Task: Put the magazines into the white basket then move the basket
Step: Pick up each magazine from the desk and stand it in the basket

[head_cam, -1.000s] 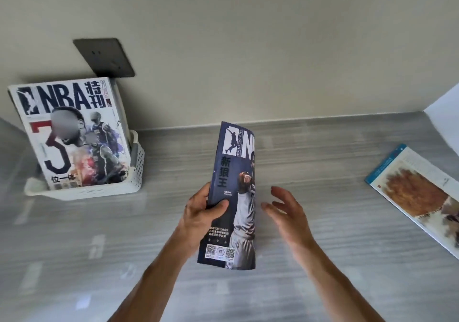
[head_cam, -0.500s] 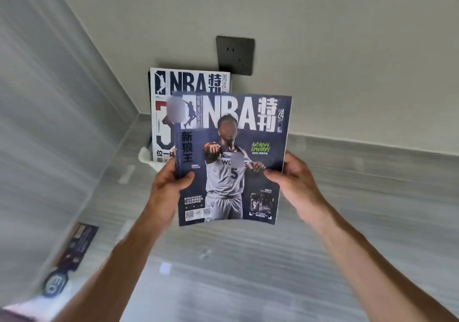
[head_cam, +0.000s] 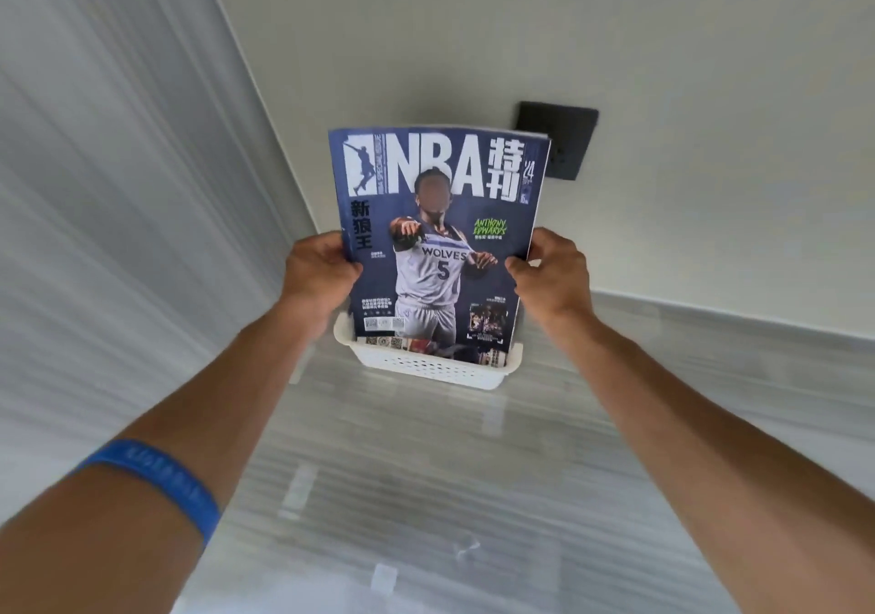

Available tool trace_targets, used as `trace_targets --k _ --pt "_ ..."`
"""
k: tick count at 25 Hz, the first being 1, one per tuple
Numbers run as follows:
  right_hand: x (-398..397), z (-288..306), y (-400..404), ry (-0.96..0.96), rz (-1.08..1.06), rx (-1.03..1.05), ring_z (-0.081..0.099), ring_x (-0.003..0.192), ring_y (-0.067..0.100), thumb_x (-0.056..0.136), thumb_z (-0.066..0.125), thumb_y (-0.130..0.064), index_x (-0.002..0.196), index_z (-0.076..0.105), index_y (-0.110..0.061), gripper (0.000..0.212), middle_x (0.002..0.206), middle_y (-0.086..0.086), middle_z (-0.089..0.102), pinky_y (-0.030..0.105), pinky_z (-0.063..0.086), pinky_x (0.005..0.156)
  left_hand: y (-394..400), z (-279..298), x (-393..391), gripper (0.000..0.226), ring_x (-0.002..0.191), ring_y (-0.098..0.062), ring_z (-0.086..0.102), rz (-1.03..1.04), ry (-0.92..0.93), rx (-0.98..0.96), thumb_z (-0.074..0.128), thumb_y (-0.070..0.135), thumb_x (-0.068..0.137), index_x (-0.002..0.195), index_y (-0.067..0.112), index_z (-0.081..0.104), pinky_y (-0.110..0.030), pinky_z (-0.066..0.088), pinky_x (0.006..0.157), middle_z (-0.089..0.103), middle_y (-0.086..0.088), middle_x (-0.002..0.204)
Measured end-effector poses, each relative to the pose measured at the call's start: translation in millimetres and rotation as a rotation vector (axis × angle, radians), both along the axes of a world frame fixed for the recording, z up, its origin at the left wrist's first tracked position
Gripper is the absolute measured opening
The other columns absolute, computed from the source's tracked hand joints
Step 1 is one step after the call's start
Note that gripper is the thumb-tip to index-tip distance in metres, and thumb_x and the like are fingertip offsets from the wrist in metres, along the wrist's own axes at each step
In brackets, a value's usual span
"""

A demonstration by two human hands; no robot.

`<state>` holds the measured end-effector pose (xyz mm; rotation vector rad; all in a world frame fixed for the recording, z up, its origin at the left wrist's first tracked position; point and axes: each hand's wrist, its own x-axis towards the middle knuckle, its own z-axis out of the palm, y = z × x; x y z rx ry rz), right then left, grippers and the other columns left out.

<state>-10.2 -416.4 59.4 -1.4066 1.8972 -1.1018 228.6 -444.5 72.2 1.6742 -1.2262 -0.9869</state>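
Observation:
A dark blue NBA magazine (head_cam: 438, 234) stands upright with its lower edge just above or inside the white basket (head_cam: 426, 367), in front of another magazine whose bottom strip (head_cam: 416, 344) shows beneath it. My left hand (head_cam: 319, 272) grips its left edge and my right hand (head_cam: 551, 272) grips its right edge. The basket sits on the grey counter near the corner of the walls.
A dark wall socket plate (head_cam: 556, 140) is behind the magazine's top right. A grey striped wall (head_cam: 118, 187) runs along the left. The grey counter (head_cam: 426, 495) stretches toward me from the basket. A blue wristband (head_cam: 156, 481) is on my left forearm.
The blue magazine moved forward from mid-air over the counter to the basket, covering the white magazine there. Both hands hold its sides. The view shifted closer to the corner.

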Motion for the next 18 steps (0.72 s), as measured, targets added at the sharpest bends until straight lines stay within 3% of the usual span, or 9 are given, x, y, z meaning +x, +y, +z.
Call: trace_targets --k 2,4,8,10,12,15,18 --pt "2.0 -15.3 0.1 0.007 -0.014 0.043 0.069 0.07 0.029 0.084 0.067 -0.011 0.073 0.061 -0.018 0.013 0.07 -0.003 0.065 0.045 0.059 0.068 -5.7 -16.6 7.7 0.044 0.078 -0.018 0.068 -0.004 0.009 0.051 0.06 -0.012 0.085 0.081 0.03 0.07 -0.036 0.062 0.072 0.072 0.001 0.086" --pt "0.4 -24.9 -2.8 0.003 -0.041 0.086 0.069 0.069 0.029 0.084 0.066 -0.012 0.065 0.054 -0.024 0.026 0.064 -0.006 0.06 0.041 0.058 0.065 -9.3 -26.0 9.2 0.038 0.078 -0.023 0.065 -0.03 0.005 0.053 0.063 -0.009 0.085 0.077 0.028 0.068 -0.049 0.059 0.079 0.072 -0.008 0.087" --pt "-6.6 -34.9 -7.9 0.122 -0.033 0.171 0.065 0.082 0.032 0.085 0.057 -0.007 0.081 0.062 -0.012 0.009 0.082 0.01 0.068 0.033 0.049 0.068 -24.7 -37.7 2.9 0.024 0.079 -0.029 0.071 -0.025 -0.234 0.066 0.063 0.0 0.081 0.084 0.023 0.07 -0.045 0.06 0.079 0.075 -0.008 0.089" --pt "-8.4 -38.1 -4.9 0.108 -0.001 0.157 0.066 0.093 0.031 0.086 0.056 -0.008 0.108 0.063 -0.011 0.023 0.103 0.01 0.07 0.036 0.053 0.08 -20.5 -37.4 -3.8 0.032 0.095 -0.031 0.069 0.031 -0.365 0.129 0.059 0.001 0.08 0.105 0.019 0.068 -0.04 0.056 0.087 0.073 -0.011 0.109" --pt "-10.7 -40.5 7.6 0.035 -0.006 0.136 0.066 0.099 0.026 0.088 0.06 -0.012 0.129 0.053 -0.014 0.042 0.122 0.006 0.064 0.041 0.054 0.088 -0.7 -38.7 -14.1 0.044 0.109 -0.032 0.061 0.066 -0.443 0.08 0.059 0.005 0.081 0.123 0.016 0.058 -0.035 0.048 0.089 0.063 -0.011 0.123" --pt "-32.1 -44.4 55.7 -0.173 -0.111 0.107 0.066 0.095 0.019 0.089 0.062 -0.011 0.128 0.055 -0.018 0.04 0.123 -0.002 0.062 0.031 0.056 0.072 51.8 -40.8 -55.4 0.058 0.122 -0.029 0.052 -0.12 -0.438 -0.206 0.062 0.004 0.08 0.136 0.015 0.049 -0.036 0.042 0.1 0.055 -0.009 0.134" --pt "-71.6 -59.0 130.0 -0.175 -0.181 0.166 0.064 0.102 0.018 0.09 0.061 -0.013 0.127 0.056 -0.02 0.038 0.121 -0.008 0.061 0.026 0.05 0.08 109.6 -49.2 -115.1 0.071 0.14 -0.023 0.037 -0.438 -0.432 -0.268 0.062 0.007 0.084 0.149 0.015 0.036 -0.029 0.025 0.115 0.042 -0.007 0.152"
